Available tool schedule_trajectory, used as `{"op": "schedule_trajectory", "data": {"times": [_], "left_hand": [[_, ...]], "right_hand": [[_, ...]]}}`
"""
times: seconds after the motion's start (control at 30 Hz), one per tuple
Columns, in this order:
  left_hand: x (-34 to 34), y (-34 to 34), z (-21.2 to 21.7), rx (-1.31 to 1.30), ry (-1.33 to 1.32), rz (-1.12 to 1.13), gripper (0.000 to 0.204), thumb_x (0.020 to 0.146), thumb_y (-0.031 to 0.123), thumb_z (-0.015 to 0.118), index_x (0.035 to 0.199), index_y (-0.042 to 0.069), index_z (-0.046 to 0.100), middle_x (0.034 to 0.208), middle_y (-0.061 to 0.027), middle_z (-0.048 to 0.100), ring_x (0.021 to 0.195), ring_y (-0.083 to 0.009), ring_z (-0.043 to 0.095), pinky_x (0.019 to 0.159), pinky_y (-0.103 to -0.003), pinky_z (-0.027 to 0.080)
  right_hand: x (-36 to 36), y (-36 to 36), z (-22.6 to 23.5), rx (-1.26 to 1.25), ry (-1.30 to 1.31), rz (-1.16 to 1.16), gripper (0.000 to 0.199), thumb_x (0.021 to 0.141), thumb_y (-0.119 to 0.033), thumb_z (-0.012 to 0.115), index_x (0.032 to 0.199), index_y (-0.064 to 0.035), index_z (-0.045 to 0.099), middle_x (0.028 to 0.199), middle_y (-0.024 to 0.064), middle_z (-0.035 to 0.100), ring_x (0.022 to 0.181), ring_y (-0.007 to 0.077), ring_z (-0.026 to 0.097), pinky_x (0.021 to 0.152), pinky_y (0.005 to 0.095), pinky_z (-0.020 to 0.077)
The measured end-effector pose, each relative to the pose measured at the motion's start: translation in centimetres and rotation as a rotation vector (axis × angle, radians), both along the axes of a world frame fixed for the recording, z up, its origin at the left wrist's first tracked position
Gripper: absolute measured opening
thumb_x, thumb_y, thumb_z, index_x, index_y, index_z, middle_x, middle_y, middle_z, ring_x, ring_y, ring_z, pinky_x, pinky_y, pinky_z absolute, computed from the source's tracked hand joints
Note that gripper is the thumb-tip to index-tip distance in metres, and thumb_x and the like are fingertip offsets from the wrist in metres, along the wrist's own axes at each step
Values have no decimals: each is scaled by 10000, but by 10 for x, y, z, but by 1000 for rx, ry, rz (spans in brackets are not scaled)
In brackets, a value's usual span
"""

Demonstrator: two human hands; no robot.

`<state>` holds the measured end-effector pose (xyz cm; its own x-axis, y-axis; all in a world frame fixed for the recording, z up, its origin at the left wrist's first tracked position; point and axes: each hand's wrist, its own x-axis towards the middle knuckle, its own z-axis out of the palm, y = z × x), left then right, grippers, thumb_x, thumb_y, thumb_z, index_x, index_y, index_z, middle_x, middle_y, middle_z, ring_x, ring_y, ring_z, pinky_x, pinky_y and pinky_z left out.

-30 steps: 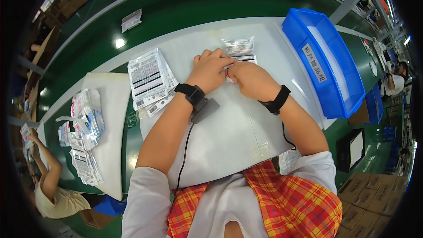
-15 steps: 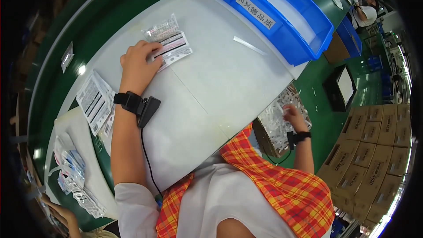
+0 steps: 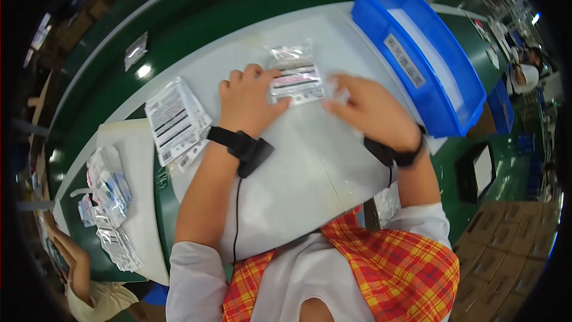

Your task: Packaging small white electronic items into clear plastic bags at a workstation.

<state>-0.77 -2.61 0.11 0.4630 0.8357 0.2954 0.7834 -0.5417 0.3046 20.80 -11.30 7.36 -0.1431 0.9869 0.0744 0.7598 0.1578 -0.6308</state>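
A flat clear plastic packet with a printed label lies on the white table. My left hand holds its left edge, index finger at the upper side and thumb at the lower corner. Close to the packet's right edge is my right hand, its thumb and fingers blurred by motion; I cannot tell whether anything small is between them. A black strap with a small device sits on each wrist.
Printed packets lie stacked left of my left forearm. Farther left are more bagged packets on a white board. A blue bin stands at the right. One packet rests on the green surface. Cartons are piled lower right.
My right hand has come up from the box of clear plastic pieces at the lower right to the packet. My left hand stays at the packet. The whole view has shifted.
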Motion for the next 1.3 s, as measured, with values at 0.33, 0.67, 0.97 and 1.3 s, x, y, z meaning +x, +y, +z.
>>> {"op": "schedule_trajectory", "data": {"times": [0.33,0.67,0.97,1.3], "left_hand": [[4,4,-15,2,-147,144,619,702,469,744,1200,151,563,1103,-66,519,1017,-273,464,867,-442,332],[-2,12,-32,91,-252,60,579,721,390,715,1204,118,549,1096,-92,524,963,-294,496,823,-432,367],[-2,15,-10,-99,-11,-131,378,787,314,631,1080,80,585,1026,-122,561,935,-316,535,753,-456,424],[-9,28,2,27,-764,-102,275,886,197,535,1113,55,594,1126,-150,599,1040,-322,554,911,-496,419]], "right_hand": [[43,176,-20,-501,404,54,445,874,-225,668,1242,-9,542,1070,75,664,916,166,633,780,281,512],[-191,200,-7,-173,101,641,398,824,-315,661,1035,23,658,1016,163,672,868,272,660,755,350,524],[-228,157,-30,31,-409,941,228,803,-155,609,993,-28,613,930,194,660,833,375,635,732,441,512],[-37,147,-35,-280,-193,601,286,774,-169,614,1023,-34,652,889,150,666,869,309,622,764,401,474]]}}
